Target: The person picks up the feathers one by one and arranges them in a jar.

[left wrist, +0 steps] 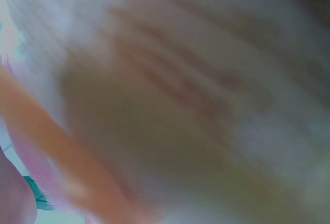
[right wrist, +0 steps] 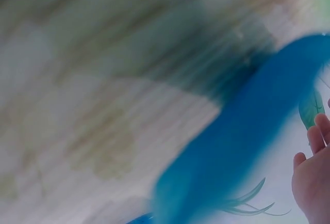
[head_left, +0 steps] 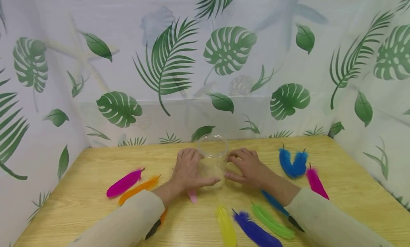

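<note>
Evidently, we find the clear cup (head_left: 213, 156) toward twelve o'clock on the tabletop (head_left: 192, 225), with the left hand (head_left: 190, 171) at nine and the right hand (head_left: 248, 168) at three, presumably to steady it evenly. Each grip is wide; contact we cannot confirm.

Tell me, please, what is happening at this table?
A person's left hand and right hand are at either side of a clear container standing upright on the wooden table. How firmly they touch it, I cannot tell. Loose feathers lie around: an orange feather to the left, a yellow feather nearer the person, bright blue feathers to the right.
</note>
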`<state>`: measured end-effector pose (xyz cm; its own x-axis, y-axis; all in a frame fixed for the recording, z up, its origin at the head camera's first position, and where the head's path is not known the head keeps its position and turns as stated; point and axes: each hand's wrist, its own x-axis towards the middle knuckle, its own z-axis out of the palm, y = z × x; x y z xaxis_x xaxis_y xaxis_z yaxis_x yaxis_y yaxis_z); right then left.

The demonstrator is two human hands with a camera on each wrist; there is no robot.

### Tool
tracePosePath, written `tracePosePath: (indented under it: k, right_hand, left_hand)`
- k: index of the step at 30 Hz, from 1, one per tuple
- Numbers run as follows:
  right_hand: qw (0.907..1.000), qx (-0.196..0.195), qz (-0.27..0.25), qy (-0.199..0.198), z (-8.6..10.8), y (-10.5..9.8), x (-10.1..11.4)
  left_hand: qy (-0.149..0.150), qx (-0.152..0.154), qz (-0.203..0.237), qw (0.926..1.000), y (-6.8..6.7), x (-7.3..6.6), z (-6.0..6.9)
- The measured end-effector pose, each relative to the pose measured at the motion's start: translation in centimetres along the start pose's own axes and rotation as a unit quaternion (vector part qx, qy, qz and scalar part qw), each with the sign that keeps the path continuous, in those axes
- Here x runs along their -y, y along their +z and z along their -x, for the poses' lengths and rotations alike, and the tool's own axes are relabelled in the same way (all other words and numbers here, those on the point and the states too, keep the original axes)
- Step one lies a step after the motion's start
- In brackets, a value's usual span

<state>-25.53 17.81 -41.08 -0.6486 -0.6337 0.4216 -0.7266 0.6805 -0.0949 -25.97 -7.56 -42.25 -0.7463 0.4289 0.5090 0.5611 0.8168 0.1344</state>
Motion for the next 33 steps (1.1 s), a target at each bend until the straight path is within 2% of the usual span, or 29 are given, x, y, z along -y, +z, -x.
tracePosePath:
  k: [10,16,24,28,33]
  right_hand:
    - [0.9995,0.014,0.014,0.024,0.2,-0.3,0.3]
    - [0.9966,0.027,0.037,0.069,0.4,-0.2,-0.1]
    - [0.9859,0.072,0.071,0.133,0.5,-0.6,-0.8]
    - [0.9840,0.078,0.085,0.136,0.8,-0.7,-1.1]
    - [0.9836,0.078,0.093,0.133,1.3,-0.9,-1.6]
  left_hand:
    - [0.005,-0.007,0.008,0.9999,0.4,-0.1,0.1]
    - [0.011,-0.016,0.010,0.9998,0.4,0.0,0.0]
    - [0.006,0.000,0.039,0.9992,0.2,0.2,0.1]
    - [0.008,0.004,0.045,0.9990,0.2,0.2,-0.1]
    - [0.005,0.004,0.020,0.9998,0.2,0.2,-0.1]
